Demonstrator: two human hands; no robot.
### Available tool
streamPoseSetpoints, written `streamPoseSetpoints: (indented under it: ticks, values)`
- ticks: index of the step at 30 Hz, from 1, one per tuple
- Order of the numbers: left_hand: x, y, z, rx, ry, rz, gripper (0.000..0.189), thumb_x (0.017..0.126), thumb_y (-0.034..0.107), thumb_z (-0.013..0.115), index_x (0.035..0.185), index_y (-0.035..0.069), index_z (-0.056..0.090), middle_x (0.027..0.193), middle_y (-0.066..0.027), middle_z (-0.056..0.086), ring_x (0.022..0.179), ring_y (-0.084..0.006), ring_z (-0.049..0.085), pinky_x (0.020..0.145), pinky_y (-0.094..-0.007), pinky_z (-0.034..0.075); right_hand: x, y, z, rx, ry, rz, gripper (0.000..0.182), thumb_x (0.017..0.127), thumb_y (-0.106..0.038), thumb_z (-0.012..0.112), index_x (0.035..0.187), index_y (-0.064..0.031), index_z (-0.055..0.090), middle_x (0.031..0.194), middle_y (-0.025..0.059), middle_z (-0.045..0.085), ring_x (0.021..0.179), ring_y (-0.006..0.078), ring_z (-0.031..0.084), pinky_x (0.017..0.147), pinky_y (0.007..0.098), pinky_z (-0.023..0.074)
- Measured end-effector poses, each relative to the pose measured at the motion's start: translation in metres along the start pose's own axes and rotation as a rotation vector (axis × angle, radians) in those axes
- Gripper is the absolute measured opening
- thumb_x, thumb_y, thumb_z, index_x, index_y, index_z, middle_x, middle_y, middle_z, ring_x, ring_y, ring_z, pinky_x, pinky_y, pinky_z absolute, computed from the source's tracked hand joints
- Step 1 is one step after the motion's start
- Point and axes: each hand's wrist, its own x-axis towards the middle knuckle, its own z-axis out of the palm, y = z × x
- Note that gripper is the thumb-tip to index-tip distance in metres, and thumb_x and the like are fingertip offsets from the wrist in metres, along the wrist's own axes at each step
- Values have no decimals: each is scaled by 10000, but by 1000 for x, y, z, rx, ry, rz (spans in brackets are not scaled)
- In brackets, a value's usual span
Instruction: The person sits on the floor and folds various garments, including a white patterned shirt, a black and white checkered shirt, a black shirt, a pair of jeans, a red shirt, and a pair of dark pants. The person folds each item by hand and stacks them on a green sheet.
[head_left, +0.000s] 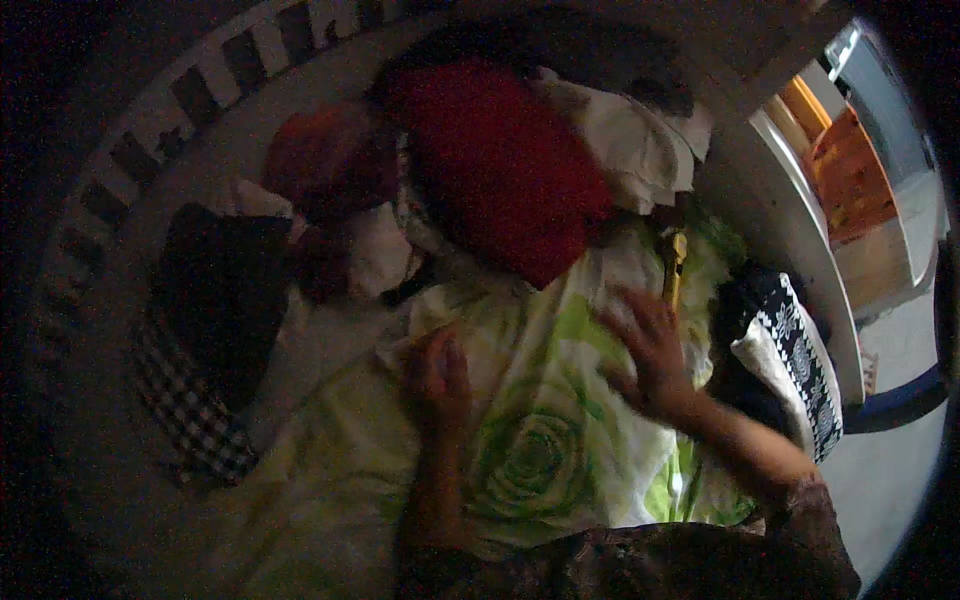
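A white cloth with a green rose print (532, 457) spreads across the surface before me and up to my body. My left hand (437, 367) is over its left part, near a fold, with the fingers curled; dimness hides whether they pinch the fabric. Over the cloth's right side, my right hand (649, 352) is blurred, its fingers spread and nothing seen in them. Just beyond those fingers lies a narrow yellow object (675, 266), too unclear to name. A red cloth (502, 165) lies farther off, its near corner pointing at the printed cloth.
Dark cloth (221, 300) and black-and-white checked fabric (195, 405) lie at left. Reddish cloth (330, 157) and off-white cloth (622, 142) flank the red one. At right are a black-and-white patterned fabric (799, 352), a pale raised edge (814, 217) and an orange-brown panel (855, 176).
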Motion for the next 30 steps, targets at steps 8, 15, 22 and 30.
streamPoseSetpoints:
  ticks: [8,15,22,30]
  values:
    - [18,-1,-37,-291,-49,-259,279,889,249,430,969,32,586,933,-120,588,862,-275,540,810,-372,419,232,-39,-30,-119,531,-308,596,840,-433,474,1322,-107,347,1363,177,293,1214,383,314,1011,471,214]
    - [16,2,-27,-453,-172,-254,300,904,265,408,983,30,578,954,-109,591,888,-242,543,851,-359,398,220,151,143,17,104,57,547,872,-373,460,1324,-96,326,1349,206,301,1243,387,269,1022,438,241]
    - [11,-11,-31,-469,-134,-267,347,905,311,409,1022,22,562,963,-135,578,882,-243,537,834,-349,405,257,30,56,3,43,172,499,865,-346,496,1253,-45,404,1350,203,300,1240,395,269,1005,453,273]
    - [0,-14,-20,-879,-35,-408,346,915,308,407,1056,24,544,1042,-122,547,970,-229,519,848,-348,416,326,-18,49,-221,376,-160,493,848,-404,500,1252,-134,423,1371,148,287,1251,346,280,1006,454,270]
